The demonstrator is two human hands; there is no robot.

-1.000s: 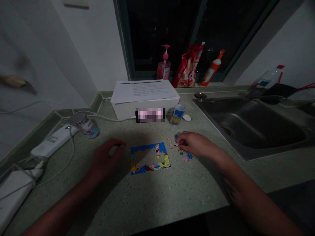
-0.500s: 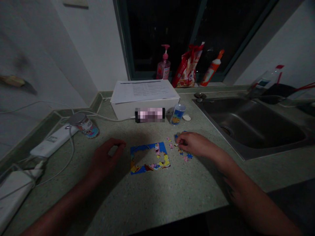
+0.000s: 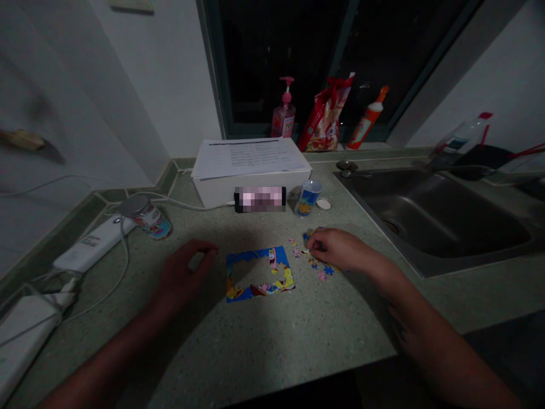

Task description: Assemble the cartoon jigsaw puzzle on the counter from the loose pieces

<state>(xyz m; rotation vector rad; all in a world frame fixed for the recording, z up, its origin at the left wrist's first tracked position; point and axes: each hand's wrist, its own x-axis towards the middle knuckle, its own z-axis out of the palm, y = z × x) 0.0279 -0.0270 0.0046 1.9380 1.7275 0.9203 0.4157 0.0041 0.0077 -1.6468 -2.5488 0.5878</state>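
Note:
A partly assembled jigsaw puzzle lies flat on the counter. Its blue, yellow and pink border surrounds a bare middle, with a few joined pieces reaching inward at the right. Left of it hovers my left hand, loosely curved, a gap between thumb and forefinger and nothing visible in it. My right hand is over the loose puzzle pieces right of the border. Its thumb and fingers are pinched together at a small puzzle piece, mostly hidden by the fingertips. Several pink, blue and yellow pieces lie around that hand.
Behind the puzzle stand a blue canister, its round lid, a phone-like device and a white box. A clear jar and white power strips with cables are left. The sink is right.
My right hand has shifted very slightly to the right over the loose pieces, its fingers still pinched. My left hand and the puzzle border stay where they were.

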